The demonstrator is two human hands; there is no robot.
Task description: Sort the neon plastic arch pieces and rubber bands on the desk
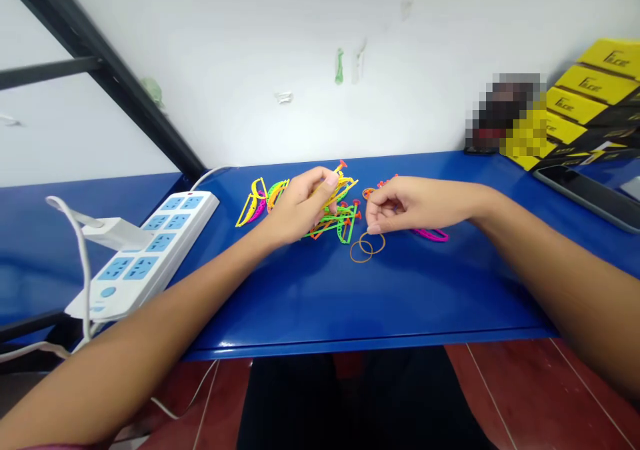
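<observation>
My left hand (300, 207) is closed on a yellow toy bow (346, 187) and a yellow toy arrow with an orange suction-cup tip (343, 164). Beneath it lies a pile of green and orange toy arrows (333, 223), their tips red-orange. My right hand (395, 205) has its thumb and fingertips pinched together at the upper edge of a thin tan rubber band (385, 242). A second rubber band (361, 262) overlaps it on the left. Part of a magenta toy bow (433, 235) shows under my right wrist, and more orange-red pieces are partly hidden behind that hand.
Yellow, magenta and green toy bows (250, 207) lie left of the pile on the blue table (320, 303). A white power strip (165, 243) with a plugged-in adapter stands at left. Yellow-black boxes (590, 87) and a phone (590, 193) are at right.
</observation>
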